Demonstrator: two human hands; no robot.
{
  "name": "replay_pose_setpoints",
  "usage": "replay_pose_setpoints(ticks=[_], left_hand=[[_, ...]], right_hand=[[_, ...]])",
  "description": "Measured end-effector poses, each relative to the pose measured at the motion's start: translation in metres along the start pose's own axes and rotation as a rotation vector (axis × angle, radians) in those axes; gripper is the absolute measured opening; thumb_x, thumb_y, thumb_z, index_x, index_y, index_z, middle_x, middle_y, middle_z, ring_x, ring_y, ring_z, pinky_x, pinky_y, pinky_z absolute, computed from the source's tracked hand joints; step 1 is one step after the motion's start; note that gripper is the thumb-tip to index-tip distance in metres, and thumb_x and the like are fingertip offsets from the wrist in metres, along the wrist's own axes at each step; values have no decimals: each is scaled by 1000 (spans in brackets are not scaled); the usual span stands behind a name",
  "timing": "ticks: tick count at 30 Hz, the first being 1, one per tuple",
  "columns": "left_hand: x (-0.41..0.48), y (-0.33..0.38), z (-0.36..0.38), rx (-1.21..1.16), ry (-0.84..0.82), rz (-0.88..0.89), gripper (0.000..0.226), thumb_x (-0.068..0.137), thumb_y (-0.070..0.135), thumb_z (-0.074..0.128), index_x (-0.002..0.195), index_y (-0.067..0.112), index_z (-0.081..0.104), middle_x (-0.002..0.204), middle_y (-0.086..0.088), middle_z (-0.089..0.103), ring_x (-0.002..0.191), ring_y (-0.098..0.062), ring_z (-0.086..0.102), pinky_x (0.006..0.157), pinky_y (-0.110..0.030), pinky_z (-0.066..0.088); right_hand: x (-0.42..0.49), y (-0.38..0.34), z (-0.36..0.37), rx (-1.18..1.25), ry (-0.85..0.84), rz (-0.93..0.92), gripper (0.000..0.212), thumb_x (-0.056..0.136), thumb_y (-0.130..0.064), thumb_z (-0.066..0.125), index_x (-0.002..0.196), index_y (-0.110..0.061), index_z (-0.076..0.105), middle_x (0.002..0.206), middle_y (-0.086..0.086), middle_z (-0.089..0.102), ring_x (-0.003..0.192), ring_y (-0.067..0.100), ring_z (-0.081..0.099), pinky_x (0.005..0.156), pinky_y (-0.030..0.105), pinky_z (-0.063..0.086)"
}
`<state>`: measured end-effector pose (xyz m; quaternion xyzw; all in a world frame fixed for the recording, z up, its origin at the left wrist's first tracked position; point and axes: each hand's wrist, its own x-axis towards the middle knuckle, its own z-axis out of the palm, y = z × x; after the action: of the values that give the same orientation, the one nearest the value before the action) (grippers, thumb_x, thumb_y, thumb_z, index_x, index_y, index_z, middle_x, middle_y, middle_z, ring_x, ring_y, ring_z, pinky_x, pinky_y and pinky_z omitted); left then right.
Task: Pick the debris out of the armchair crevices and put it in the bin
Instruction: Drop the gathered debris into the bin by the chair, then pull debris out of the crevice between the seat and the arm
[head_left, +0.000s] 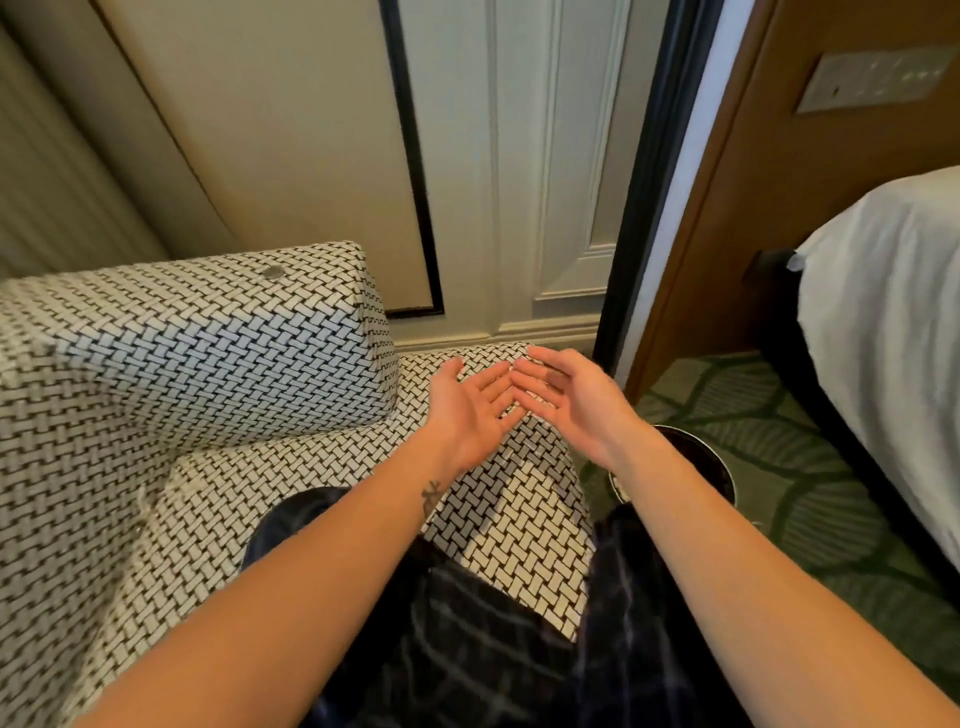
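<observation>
Mostly behind the right forearm, the bin (724, 460); left hand (467, 410) and right hand (569, 402) open-palmed, fingers straight.

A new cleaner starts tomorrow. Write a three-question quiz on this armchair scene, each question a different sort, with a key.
1. True or false: the left hand, held over the armchair, is clenched in a fist.
2. The bin stands: A) on the green carpet beside the armchair; B) on the armchair seat; C) on the bed.
3. Fill in: the ___ forearm partly hides the bin from the head camera.

Key: 1 false, the left hand is open, palm up; 2 A; 3 right.
</observation>
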<state>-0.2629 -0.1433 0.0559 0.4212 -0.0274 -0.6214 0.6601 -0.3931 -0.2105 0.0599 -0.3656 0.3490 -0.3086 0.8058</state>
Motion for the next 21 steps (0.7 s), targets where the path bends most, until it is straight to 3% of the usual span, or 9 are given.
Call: replay_pose_setpoints(ticks=[6, 11, 21], left_hand=[[-50, 67, -75, 6, 81, 128, 69, 107, 52, 23, 139, -1, 52, 136, -21, 61, 128, -32, 58, 113, -47, 42], [-91, 101, -165, -149, 171, 193, 76, 106, 56, 20, 140, -6, 48, 137, -25, 59, 127, -35, 57, 111, -48, 43], [-133, 97, -288, -343, 300, 240, 70, 105, 52, 32, 145, -4, 44, 143, -28, 55, 133, -39, 52, 118, -51, 36]], right_hand=[[7, 33, 99, -162, -197, 50, 33, 101, -20, 58, 130, -6, 60, 126, 15, 69, 116, 24, 68, 103, 39, 54], [20, 82, 188, -342, -370, 131, 36, 101, -25, 59, 133, -8, 59, 127, 11, 68, 117, 23, 67, 104, 37, 53], [40, 162, 265, -561, -560, 241, 34, 106, -25, 49, 136, -10, 55, 127, 7, 66, 119, 21, 63, 106, 36, 51]])
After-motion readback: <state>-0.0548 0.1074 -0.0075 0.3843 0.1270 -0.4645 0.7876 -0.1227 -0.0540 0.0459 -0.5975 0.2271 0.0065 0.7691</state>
